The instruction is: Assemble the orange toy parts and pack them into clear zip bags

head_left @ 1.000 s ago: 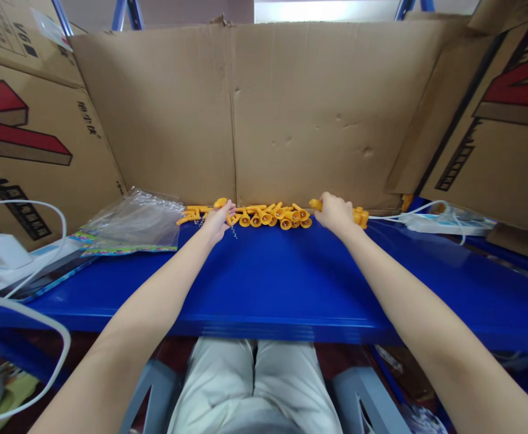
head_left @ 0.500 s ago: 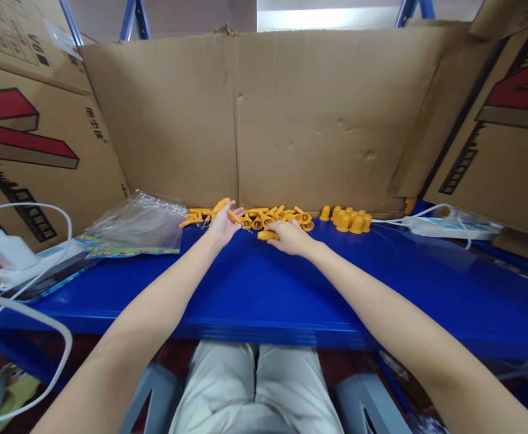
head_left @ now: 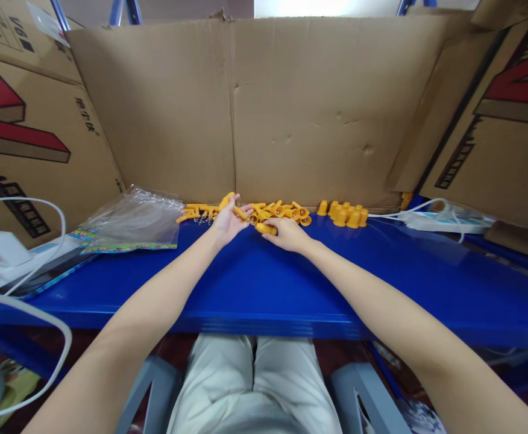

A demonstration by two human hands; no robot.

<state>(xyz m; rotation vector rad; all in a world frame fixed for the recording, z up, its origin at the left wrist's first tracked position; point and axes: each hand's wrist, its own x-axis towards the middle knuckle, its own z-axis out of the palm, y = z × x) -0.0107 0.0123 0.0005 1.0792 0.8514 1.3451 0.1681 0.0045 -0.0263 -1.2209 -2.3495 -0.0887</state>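
My left hand (head_left: 226, 228) is turned palm up, closed round an orange plastic piece (head_left: 226, 201) that sticks out past the thumb; a thin orange end shows near its fingertips. In my right hand (head_left: 290, 234) a rounded orange part (head_left: 266, 229) is pinched, its tip close to my left fingers. Behind both hands lies a pile of orange funnel-mouthed pieces (head_left: 295, 213), several with open ends facing me. Left of them are thin orange sticks (head_left: 190, 209) with small metal hooks or rings (head_left: 204, 216). Fingers partly hide what I hold.
Several orange cups (head_left: 340, 217) stand upside down at the right of the blue table (head_left: 255, 289). Clear plastic bags (head_left: 132, 226) lie at left, beside a white charger (head_left: 4, 246) with cables. A white power strip (head_left: 449, 223) is at right. A cardboard wall (head_left: 318, 114) closes the back.
My right hand has brought its orange part up and closer to my left fingers, tilting it. My left hand has shifted slightly towards it. The whole view has moved a little.
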